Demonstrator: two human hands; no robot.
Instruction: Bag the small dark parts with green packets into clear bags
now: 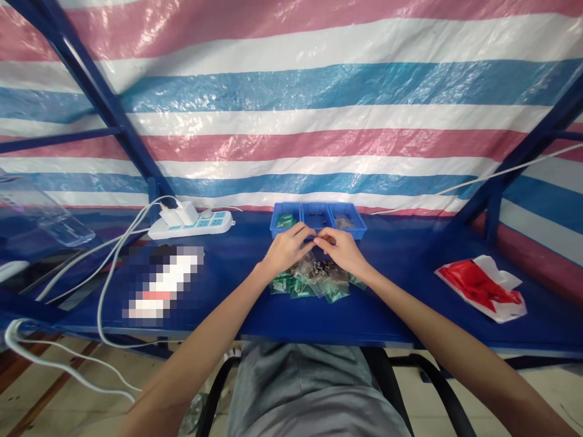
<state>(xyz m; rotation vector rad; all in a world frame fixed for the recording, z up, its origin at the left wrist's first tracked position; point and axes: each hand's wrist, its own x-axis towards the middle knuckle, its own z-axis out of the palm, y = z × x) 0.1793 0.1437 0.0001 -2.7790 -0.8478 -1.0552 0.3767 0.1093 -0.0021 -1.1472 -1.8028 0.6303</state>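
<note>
My left hand (290, 247) and my right hand (339, 247) meet fingertip to fingertip just in front of a blue three-compartment tray (319, 233). Both are closed in a pinch; whatever lies between the fingers is too small and hidden to name. Under and in front of them spreads a pile of small clear plastic bags (314, 276) with green and metallic contents. Inside the tray, the left compartment has green bagged pieces (286, 220), the middle one a few small dark parts (315, 213), and the right one greyish pieces (344, 222).
A white power strip (195, 226) with plugged-in chargers stands at the back left, its white cables (109, 267) looping over the table edge. At right lies a red and white plastic packet (485, 288). Blue metal frame bars (91, 79) and a striped tarp (319, 91) enclose the blue table (401, 303).
</note>
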